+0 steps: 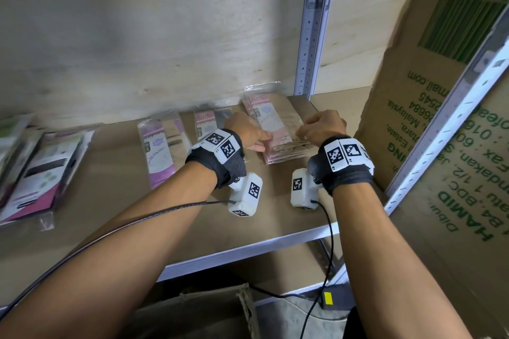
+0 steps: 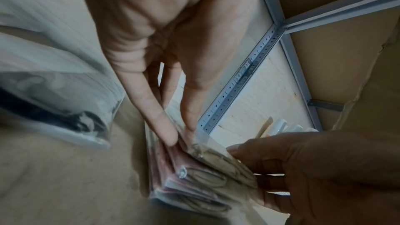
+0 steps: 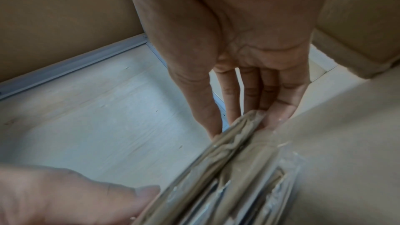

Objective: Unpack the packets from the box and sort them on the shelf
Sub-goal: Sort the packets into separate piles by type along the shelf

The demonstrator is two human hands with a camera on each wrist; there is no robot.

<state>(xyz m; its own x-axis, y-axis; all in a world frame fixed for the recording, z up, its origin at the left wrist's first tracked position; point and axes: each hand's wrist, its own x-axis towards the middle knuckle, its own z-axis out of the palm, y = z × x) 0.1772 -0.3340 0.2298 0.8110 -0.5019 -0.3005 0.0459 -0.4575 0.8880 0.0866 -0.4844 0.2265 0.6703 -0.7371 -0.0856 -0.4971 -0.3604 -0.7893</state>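
A stack of pink and beige packets (image 1: 276, 125) in clear sleeves lies on the brown shelf board (image 1: 110, 215), near its right end. My left hand (image 1: 253, 142) holds the stack's left edge, thumb on the near side. In the left wrist view its thumb and a finger pinch the stack (image 2: 194, 177). My right hand (image 1: 319, 126) grips the right edge, and the right wrist view shows the stack (image 3: 238, 168) between its thumb and fingers. The big cardboard box (image 1: 440, 124) stands just right of my right hand.
Left of the stack lie a pink packet (image 1: 208, 121) and a purple packet (image 1: 161, 151). Dark and purple packets (image 1: 41, 173) are piled at the far left. A grey perforated upright (image 1: 314, 25) stands behind the stack, against a plywood back wall (image 1: 151, 36).
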